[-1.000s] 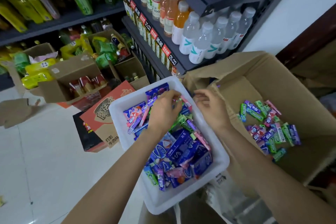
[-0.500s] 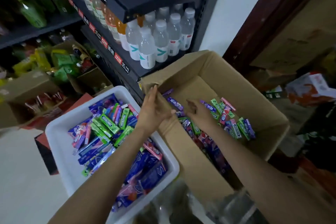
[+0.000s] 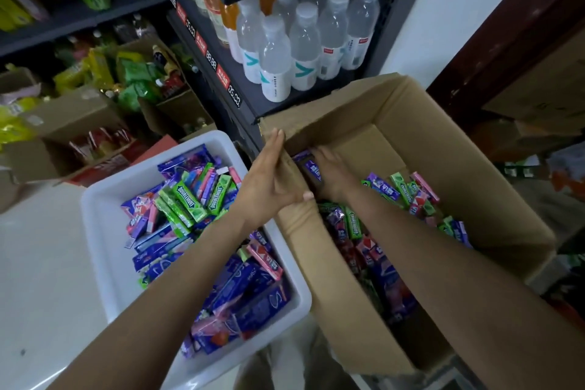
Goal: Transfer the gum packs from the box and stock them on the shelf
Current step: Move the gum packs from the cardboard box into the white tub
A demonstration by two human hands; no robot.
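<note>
**Reaching Into the Carton for More Gum**

Bracing the cardboard box at its near-left wall with the left hand: fingers straight and pressed flat against the outside of the cardboard, thumb hooked over the top edge, probably to keep the flap out of the way and the carton steady while the other hand digs. Plunging the right hand down inside the same corner, at about 10 o'clock of the box interior, among purple gum packs; cannot tell whether those fingers are clenched on a pack or merely spread over the pile, since the fingertips are hidden behind the wall and the packs.

Lying loose across the box floor, from 10 o'clock round to 4 o'clock: green, pink and purple packs, heaped against the walls, so still plenty to move. Sitting at 9 o'clock of the box, touching its outer wall: a white plastic tub already holding a mixed heap of packs, apparently a staging bin placed close so that each handful travels only a short way.

Standing at 12 o'clock: a dark shelf carrying clear water bottles, with price tags along its front edge. Judging the task midway at best: nothing of the gum visible on any shelf yet.
</note>
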